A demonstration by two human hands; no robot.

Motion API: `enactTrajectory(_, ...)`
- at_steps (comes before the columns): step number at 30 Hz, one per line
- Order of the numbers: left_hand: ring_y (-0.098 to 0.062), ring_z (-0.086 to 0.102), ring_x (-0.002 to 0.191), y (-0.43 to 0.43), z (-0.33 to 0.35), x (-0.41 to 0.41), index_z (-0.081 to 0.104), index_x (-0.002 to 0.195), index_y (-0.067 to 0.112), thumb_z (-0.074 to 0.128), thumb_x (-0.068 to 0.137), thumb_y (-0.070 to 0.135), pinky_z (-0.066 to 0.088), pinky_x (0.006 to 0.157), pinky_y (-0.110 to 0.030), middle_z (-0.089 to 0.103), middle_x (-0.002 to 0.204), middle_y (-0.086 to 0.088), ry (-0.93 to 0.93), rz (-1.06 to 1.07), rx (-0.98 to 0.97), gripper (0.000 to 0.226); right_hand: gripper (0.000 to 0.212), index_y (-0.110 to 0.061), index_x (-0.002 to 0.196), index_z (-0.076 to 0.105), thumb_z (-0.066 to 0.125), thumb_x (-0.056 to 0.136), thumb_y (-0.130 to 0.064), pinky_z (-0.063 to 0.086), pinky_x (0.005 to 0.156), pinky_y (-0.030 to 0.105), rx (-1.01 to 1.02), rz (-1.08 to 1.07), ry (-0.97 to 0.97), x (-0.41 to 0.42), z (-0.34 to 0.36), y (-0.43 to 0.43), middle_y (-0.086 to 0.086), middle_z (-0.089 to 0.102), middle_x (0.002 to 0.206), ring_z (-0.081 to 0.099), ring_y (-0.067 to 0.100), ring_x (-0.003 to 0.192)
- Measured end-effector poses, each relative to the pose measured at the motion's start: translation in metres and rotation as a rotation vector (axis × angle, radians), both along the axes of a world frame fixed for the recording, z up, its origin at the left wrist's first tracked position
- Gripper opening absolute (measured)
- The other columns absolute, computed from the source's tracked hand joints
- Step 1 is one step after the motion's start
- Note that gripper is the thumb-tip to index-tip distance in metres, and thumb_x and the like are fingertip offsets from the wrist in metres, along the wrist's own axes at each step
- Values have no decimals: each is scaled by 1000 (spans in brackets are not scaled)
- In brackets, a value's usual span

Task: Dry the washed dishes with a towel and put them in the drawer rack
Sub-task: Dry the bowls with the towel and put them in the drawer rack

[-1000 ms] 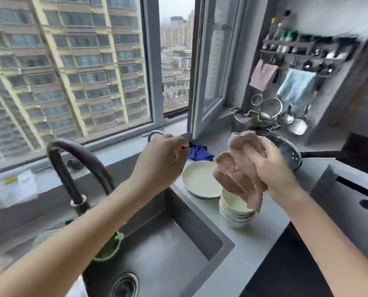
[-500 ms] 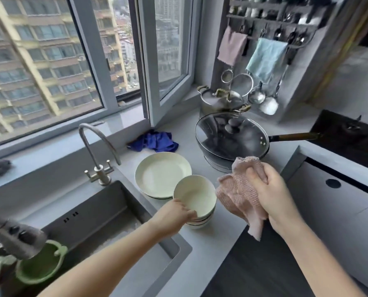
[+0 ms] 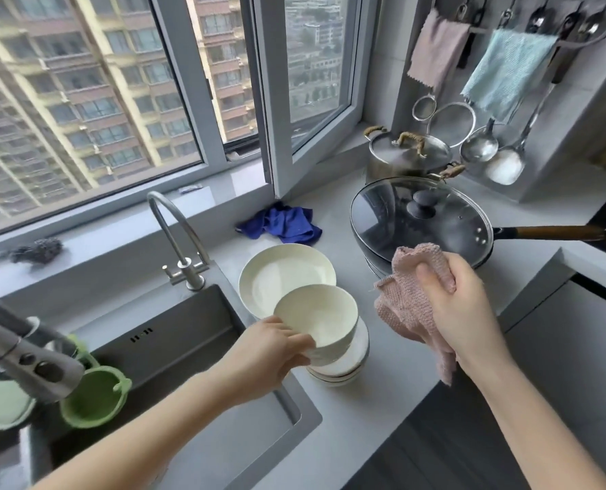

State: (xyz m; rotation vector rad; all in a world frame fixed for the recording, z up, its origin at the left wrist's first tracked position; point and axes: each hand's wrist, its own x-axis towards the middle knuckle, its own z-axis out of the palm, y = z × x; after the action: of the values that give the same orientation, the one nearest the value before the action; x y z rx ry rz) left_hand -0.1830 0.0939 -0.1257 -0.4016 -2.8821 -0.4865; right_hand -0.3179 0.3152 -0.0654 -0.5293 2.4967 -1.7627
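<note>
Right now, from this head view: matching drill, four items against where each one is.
Items
1. pink towel
2. top bowl
3. dark blue cloth
4. light blue cloth

Places
a. gripped by the left hand
b. hanging from the wall rail
c. bunched in the right hand
d. crumpled on the counter

Pairs: 1-c, 2-a, 3-d, 4-b

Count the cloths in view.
4: pink towel in the right hand; blue cloth on the counter; pink cloth and light-blue cloth hanging on the wall rail. Others may be hidden.
</note>
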Motion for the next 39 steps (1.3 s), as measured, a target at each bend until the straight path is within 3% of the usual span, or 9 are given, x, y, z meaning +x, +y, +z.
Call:
enactTrajectory(8,-10,50,64,-24,23,52,54,83,28,51,90,31,32,79,-22,58,67,15,16,103,-168,8,8,-26,99,60,54,95,-24,45,61,8,-130,272,57,19,33,-54,-17,68,86,63,-8,77)
enactTrajectory(15,-11,53,68,-43,48,88,53,88,26,44,93,34,31,82,-23,61,70,14,10,133,-132,13,11,-35,104,56,55,92,-34,48,91,32,229,588,-160,55,-1,-138,-14,68,101,62,11,100)
enactTrajectory(21,-6,54,84,-58,47,105,53,92,30,52,90,36,30,98,-31,60,81,12,28,214,70,6,32,-23,94,55,64,69,-4,43,54,29,430,602,-201,56,5,-170,1,67,85,61,21,72)
enactTrajectory(24,-2,46,118,-54,26,117,55,105,43,57,85,48,26,110,-31,54,116,16,9,389,337,21,32,-22,91,55,58,70,1,36,45,24,546,578,-148,61,3,-178,2,67,85,56,22,69)
enactTrajectory(27,11,28,133,-34,16,130,38,125,62,72,66,53,30,109,-20,32,143,20,-53,725,907,69,29,-20,89,52,53,72,4,34,42,20,648,557,-104,65,0,-182,3,62,79,53,22,66)
enactTrajectory(30,-20,54,123,-13,12,131,45,132,35,76,58,64,47,101,-38,51,137,-7,-331,868,1807,86,27,-18,89,51,50,72,3,31,39,20,701,533,-94,73,-5,-187,6,62,79,49,23,62)
enactTrajectory(32,-41,62,105,-16,9,130,54,120,21,67,68,51,52,92,-50,62,118,-27,-416,843,2197,61,26,-17,90,51,54,72,1,30,35,18,712,510,-102,81,-10,-187,6,62,78,47,22,58)
enactTrajectory(35,-44,63,93,-28,6,132,58,113,9,66,71,35,50,90,-54,67,94,-28,-387,867,2280,50,25,-19,89,49,69,76,-11,34,46,26,705,492,-79,96,-19,-183,1,62,75,54,24,67)
enactTrajectory(39,-38,68,82,-40,-2,136,59,104,10,64,82,24,58,77,-47,67,98,-26,-364,1037,2015,27,20,-18,94,49,65,82,-20,41,58,30,648,500,-72,109,-26,-182,-2,62,78,59,25,79)
